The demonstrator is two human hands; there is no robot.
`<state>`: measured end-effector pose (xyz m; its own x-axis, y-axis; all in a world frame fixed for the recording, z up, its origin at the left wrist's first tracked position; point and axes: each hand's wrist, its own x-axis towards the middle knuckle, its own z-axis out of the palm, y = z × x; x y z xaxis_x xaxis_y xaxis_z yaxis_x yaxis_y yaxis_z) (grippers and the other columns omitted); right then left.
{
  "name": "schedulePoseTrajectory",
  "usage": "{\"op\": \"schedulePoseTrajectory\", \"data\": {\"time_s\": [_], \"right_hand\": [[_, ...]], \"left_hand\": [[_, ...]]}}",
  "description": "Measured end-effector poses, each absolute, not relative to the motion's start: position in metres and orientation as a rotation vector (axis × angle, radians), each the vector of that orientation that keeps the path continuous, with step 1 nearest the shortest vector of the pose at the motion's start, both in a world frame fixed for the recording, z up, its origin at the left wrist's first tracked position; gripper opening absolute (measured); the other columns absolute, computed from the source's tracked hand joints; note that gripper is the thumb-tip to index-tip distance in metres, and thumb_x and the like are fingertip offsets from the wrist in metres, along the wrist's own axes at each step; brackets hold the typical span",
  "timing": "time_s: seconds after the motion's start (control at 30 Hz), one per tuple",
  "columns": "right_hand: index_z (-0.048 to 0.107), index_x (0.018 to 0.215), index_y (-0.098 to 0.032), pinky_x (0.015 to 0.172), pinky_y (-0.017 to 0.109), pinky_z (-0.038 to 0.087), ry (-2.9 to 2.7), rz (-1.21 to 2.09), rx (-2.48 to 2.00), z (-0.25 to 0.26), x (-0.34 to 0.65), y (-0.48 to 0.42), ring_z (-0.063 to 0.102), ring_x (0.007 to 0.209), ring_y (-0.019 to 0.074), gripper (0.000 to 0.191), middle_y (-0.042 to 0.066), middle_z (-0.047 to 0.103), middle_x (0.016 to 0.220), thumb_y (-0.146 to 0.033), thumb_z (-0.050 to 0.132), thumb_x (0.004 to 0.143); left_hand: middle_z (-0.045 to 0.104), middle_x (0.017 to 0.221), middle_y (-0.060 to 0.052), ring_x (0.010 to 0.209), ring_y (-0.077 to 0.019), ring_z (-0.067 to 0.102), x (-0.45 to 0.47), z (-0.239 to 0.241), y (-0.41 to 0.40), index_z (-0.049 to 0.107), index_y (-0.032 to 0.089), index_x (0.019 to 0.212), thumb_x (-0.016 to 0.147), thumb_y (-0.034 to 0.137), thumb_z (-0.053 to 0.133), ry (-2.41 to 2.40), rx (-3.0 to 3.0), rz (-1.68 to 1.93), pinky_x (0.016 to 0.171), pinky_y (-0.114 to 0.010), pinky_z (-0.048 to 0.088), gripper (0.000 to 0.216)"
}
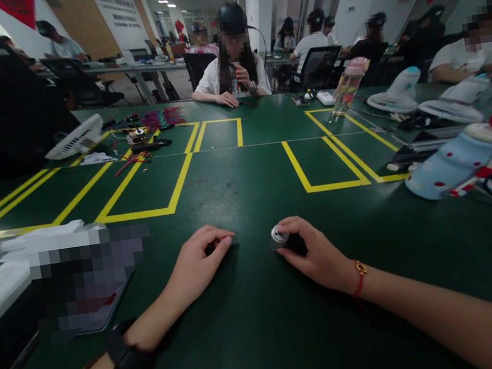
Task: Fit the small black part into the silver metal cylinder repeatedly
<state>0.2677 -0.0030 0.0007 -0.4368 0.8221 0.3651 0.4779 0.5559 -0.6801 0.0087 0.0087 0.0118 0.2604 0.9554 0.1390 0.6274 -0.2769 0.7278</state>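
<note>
A small metal cylinder (279, 236), with a round silver top and a dark spot in its middle, stands on the dark green table (257, 329). It looks like a small motor, though its sides are partly hidden. My right hand (313, 251) is closed around it, thumb in front and fingers at the top and back. Left of it, my left hand (201, 258) rests on the table with thumb and fingertips pinched together. Nothing shows between those fingers. A gap of bare table separates the two hands.
Phones (97, 297) and a white box lie at left. Yellow tape (140, 214) marks rectangles ahead. Coloured wires (163, 118) and a white fan (77, 138) sit far left. A blue bottle (451, 162), more fans and cables are at right. A person sits opposite, one hand (227, 99) on the table.
</note>
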Motion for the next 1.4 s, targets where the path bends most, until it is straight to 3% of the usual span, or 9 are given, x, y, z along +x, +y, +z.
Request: {"op": "schedulePoseTrajectory", "data": {"time_s": [0.1,0.23,0.4,0.63,0.9,1.07,1.3,1.4], "right_hand": [[0.036,0.125,-0.025,0.095,0.041,0.048,-2.035,0.701,-1.079,-0.006,0.27,-0.004,0.056,0.107,0.0167,0.05,0.007,0.053,0.117,-0.021,0.058,0.08],[0.024,0.131,-0.025,0.099,0.042,0.045,-1.963,0.788,-1.067,-0.012,0.27,-0.004,0.055,0.11,0.0168,0.066,0.008,0.053,0.119,-0.025,0.063,0.078],[0.026,0.13,-0.024,0.096,0.041,0.046,-1.974,0.755,-1.086,-0.011,0.271,-0.004,0.056,0.107,0.0168,0.062,0.008,0.055,0.115,-0.024,0.062,0.079],[0.045,0.118,-0.024,0.089,0.04,0.048,-2.084,0.584,-1.208,-0.001,0.273,-0.005,0.055,0.1,0.0177,0.044,0.006,0.056,0.112,-0.024,0.06,0.077],[0.05,0.116,-0.023,0.087,0.038,0.049,-2.054,0.579,-1.206,0.007,0.274,-0.005,0.057,0.098,0.0172,0.041,0.006,0.058,0.11,-0.027,0.062,0.077],[0.053,0.117,-0.02,0.085,0.037,0.051,-1.796,0.367,-1.46,0.016,0.345,0.007,0.059,0.097,0.0181,0.048,0.008,0.059,0.112,-0.039,0.065,0.075],[0.056,0.114,-0.016,0.074,0.035,0.048,-1.378,-0.06,-2.043,0.004,0.488,0.009,0.061,0.085,0.0213,0.058,0.011,0.062,0.102,-0.046,0.07,0.066],[0.054,0.118,-0.014,0.077,0.039,0.046,-1.366,-0.157,-2.086,0.002,0.492,0.004,0.059,0.093,0.0257,0.063,0.016,0.06,0.108,-0.048,0.068,0.067]], "left_hand": [[0.062,0.102,-0.005,0.088,-0.0197,0.059,0.031,0.022,0.006,0.066,0.023,0.108,0.09,0.035,0.052,1.383,2.027,0.782,0.075,-0.033,0.048,0.025],[0.062,0.103,-0.004,0.094,-0.0204,0.057,0.068,0.039,0.003,0.066,0.025,0.109,0.089,0.032,0.055,1.218,2.134,0.828,0.083,-0.035,0.046,0.024],[0.061,0.094,-0.004,0.092,-0.0195,0.057,0.08,0.048,0.01,0.072,0.024,0.09,0.087,0.029,0.058,1.233,2.098,0.911,0.081,-0.033,0.046,0.015],[0.059,0.094,-0.003,0.094,-0.0234,0.053,0.061,0.027,0.015,0.074,0.028,0.087,0.083,0.036,0.062,1.376,2.114,0.779,0.083,-0.039,0.041,0.015],[0.06,0.091,-0.004,0.087,-0.0246,0.051,0.068,0.007,0.016,0.075,0.03,0.088,0.081,0.042,0.064,1.393,2.19,0.571,0.075,-0.038,0.039,0.017],[0.059,0.097,-0.004,0.09,-0.0221,0.054,0.045,0.018,0.014,0.067,0.028,0.108,0.084,0.042,0.059,1.331,2.034,0.678,0.078,-0.036,0.044,0.029],[0.062,0.085,-0.003,0.076,-0.019,0.059,-0.001,0.016,0.015,0.065,0.022,0.106,0.087,0.047,0.053,1.515,1.767,0.782,0.066,-0.03,0.046,0.034],[0.065,0.085,-0.003,0.076,-0.0194,0.06,-0.003,0.013,0.015,0.065,0.021,0.105,0.087,0.046,0.053,1.54,1.724,0.807,0.064,-0.029,0.046,0.034]]}}
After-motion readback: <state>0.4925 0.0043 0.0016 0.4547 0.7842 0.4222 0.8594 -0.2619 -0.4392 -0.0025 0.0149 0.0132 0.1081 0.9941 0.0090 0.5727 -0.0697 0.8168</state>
